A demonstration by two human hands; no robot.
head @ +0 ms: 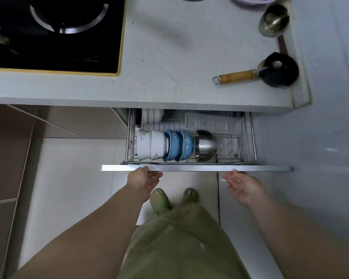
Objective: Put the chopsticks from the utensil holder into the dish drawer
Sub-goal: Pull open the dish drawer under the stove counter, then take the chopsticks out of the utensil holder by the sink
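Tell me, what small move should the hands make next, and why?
Probably lift the right hand to the steel utensil holder on the countertop. The dish drawer is open, both hands are empty at its front edge, left hand included, and no chopsticks show inside.

A pale speckled countertop (169,57) ran across the upper view; a black hob (54,33) with a yellow edge was set into its left part; brown cabinet fronts (6,158) stood lower left; the floor (69,188) was of light glossy tiles; a pale wall (330,97) rose at right; lighting was soft and even.
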